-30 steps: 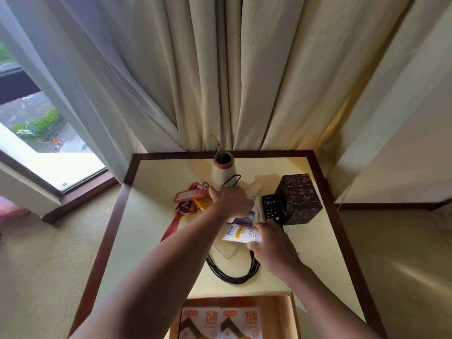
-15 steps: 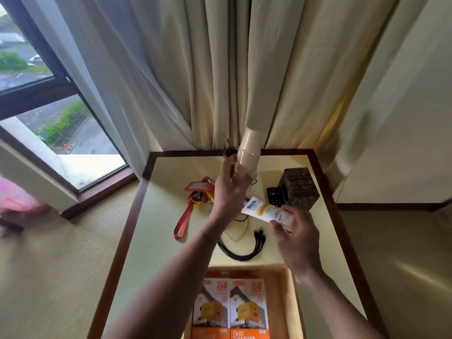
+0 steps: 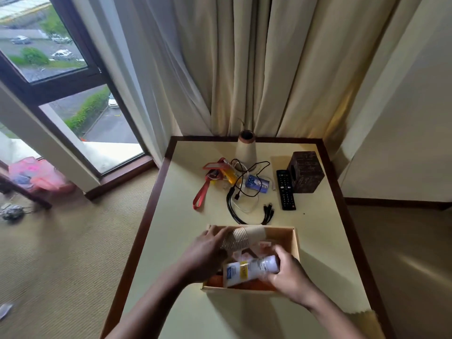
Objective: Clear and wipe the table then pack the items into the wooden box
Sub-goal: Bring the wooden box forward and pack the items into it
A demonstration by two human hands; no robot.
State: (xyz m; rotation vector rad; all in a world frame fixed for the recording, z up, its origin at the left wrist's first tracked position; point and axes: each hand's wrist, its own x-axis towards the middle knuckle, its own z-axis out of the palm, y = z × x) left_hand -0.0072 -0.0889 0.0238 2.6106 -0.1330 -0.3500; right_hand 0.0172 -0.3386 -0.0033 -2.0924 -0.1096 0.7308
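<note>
Gripping tube (image 3: 252, 269) (label illegible) over box (image 3: 296, 241)

We logged a cream table (image 3: 186, 314), dark-rimmed, centre frame. On it: wooden box (image 3: 296, 241) lower centre; black cables (image 3: 234, 211), red lanyard (image 3: 201, 195), remote (image 3: 285, 189) above; dark cube box (image 3: 307, 171) right of the remote; cone vase (image 3: 245, 149) topmost.

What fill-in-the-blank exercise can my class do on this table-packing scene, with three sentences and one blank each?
1. The left hand holds the stack of paper cups over the wooden ____.
2. The white tube is gripped by the ____ hand.
3. The lanyard lying on the table is ____ in colour.

Missing words: box; right; red.
</note>
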